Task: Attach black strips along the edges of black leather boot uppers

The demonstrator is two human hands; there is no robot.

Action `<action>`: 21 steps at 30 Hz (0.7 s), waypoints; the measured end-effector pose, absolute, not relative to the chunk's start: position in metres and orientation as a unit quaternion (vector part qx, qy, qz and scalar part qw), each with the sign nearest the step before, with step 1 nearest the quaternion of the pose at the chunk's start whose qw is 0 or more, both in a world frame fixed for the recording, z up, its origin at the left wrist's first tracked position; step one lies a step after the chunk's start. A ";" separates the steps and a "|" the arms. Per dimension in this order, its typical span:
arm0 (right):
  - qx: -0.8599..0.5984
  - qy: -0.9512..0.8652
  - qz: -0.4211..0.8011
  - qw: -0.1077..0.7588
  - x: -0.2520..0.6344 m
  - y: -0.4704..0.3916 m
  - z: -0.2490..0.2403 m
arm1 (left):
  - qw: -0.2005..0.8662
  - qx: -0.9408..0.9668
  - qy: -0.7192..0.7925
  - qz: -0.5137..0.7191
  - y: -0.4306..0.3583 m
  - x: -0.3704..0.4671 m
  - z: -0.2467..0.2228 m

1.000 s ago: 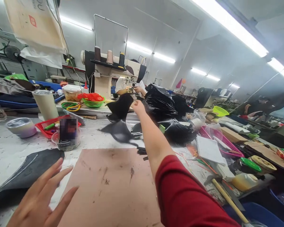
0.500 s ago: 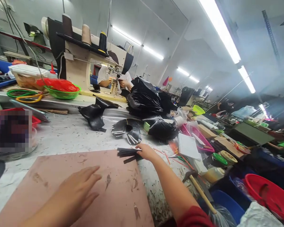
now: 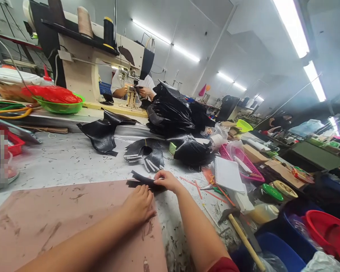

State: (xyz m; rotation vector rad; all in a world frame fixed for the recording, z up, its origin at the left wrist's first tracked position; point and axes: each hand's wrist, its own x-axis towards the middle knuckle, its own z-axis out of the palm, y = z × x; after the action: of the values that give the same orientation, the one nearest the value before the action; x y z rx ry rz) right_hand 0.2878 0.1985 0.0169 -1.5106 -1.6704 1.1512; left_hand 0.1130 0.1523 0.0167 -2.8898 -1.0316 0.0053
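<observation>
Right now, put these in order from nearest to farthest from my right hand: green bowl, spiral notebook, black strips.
1. Black strips: at the fingertips of the right hand.
2. Spiral notebook: to the right.
3. Green bowl: far left.

From where I'm standing, I can't read any text, label, brand, number or sign.
</observation>
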 end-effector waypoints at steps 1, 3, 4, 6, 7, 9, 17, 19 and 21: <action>-0.552 -0.623 0.460 0.309 0.291 0.199 0.016 | 0.042 -0.943 -0.331 0.006 0.152 0.113 0.017; -0.528 -0.609 0.499 0.319 0.295 0.199 0.013 | 0.051 -0.945 -0.323 0.013 0.151 0.113 0.017; -0.521 -0.602 0.511 0.323 0.297 0.199 0.012 | 0.055 -0.945 -0.321 0.015 0.151 0.114 0.017; -0.520 -0.591 0.520 0.332 0.298 0.200 0.008 | 0.061 -0.947 -0.316 0.017 0.152 0.115 0.019; -0.524 -0.586 0.518 0.337 0.298 0.201 0.005 | 0.062 -0.947 -0.314 0.016 0.152 0.116 0.020; -0.540 -0.580 0.501 0.348 0.296 0.204 0.000 | 0.061 -0.949 -0.311 0.012 0.153 0.117 0.022; -0.597 -0.616 0.401 0.321 0.285 0.204 -0.003 | 0.037 -0.948 -0.317 -0.024 0.152 0.117 0.027; -0.597 -0.650 0.359 0.304 0.285 0.200 0.003 | 0.031 -0.946 -0.321 -0.029 0.151 0.117 0.027; -0.590 -0.691 0.306 0.284 0.285 0.197 0.010 | 0.028 -0.945 -0.326 -0.033 0.150 0.116 0.026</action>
State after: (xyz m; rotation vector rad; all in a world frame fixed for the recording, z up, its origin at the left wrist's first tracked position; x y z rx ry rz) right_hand 0.2848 0.1973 0.0096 -1.5783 -1.8487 0.8190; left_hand 0.1164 0.1502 0.0255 -2.9160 -1.0053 -0.1008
